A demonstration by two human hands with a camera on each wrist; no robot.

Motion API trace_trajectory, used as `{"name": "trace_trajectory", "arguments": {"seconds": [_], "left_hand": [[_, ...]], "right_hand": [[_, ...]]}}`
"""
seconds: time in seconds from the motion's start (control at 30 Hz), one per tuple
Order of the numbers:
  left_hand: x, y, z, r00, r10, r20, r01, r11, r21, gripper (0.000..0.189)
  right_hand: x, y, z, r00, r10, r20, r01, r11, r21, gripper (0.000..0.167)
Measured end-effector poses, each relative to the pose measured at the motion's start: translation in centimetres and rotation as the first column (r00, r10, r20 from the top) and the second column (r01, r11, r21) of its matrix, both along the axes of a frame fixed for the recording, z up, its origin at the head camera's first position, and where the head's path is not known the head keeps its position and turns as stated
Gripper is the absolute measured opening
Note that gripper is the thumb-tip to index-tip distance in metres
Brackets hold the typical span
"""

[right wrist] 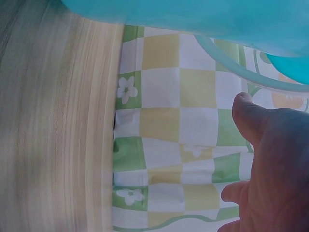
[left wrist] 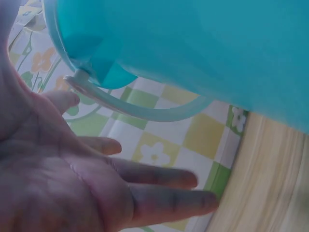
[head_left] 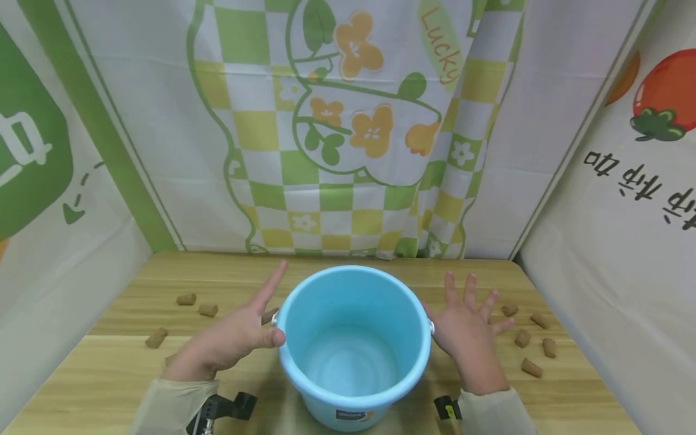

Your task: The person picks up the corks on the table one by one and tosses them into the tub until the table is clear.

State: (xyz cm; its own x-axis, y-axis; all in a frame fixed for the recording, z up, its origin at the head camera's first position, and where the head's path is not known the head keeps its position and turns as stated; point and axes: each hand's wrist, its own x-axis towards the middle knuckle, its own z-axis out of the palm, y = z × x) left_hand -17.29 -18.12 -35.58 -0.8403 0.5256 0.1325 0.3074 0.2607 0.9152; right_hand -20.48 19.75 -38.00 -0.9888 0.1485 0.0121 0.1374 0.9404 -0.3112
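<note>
Left hand (head_left: 236, 338) perhaps touches the blue bucket (head_left: 348, 302), inner floor (head_left: 350, 362) visible.

The blue bucket (head_left: 350, 338) can be entered from above; its sides are obstructed by the left hand (head_left: 236, 335) and right hand (head_left: 464, 326), with corks (head_left: 208, 310) scattered farther out.
</note>
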Motion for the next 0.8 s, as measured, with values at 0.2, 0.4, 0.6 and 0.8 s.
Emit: {"name": "trace_trajectory", "arguments": {"seconds": [0.2, 0.4, 0.6, 0.8], "left_hand": [[-0.1, 0.3, -0.4, 0.997, -0.060, 0.043, 0.058, 0.997, 0.055, 0.119], [-0.2, 0.4, -0.8, 0.995, -0.090, 0.037, 0.087, 0.993, 0.075, 0.118], [-0.3, 0.4, -1.0, 0.987, -0.133, 0.085, 0.122, 0.985, 0.119, 0.110], [-0.3, 0.3, -1.1, 0.973, -0.169, 0.158, 0.139, 0.974, 0.180, 0.103]], "right_hand": [[-0.1, -0.1, 0.0, 1.000, 0.001, -0.001, -0.001, 1.000, 0.005, 0.115], [-0.2, 0.1, -0.3, 1.000, -0.002, 0.004, 0.002, 1.000, -0.010, 0.114], [-0.3, 0.3, -0.6, 1.000, 0.000, 0.003, 0.000, 1.000, 0.001, 0.111], [-0.3, 0.2, -0.8, 1.000, 0.002, 0.017, -0.001, 1.000, -0.013, 0.111]]}}
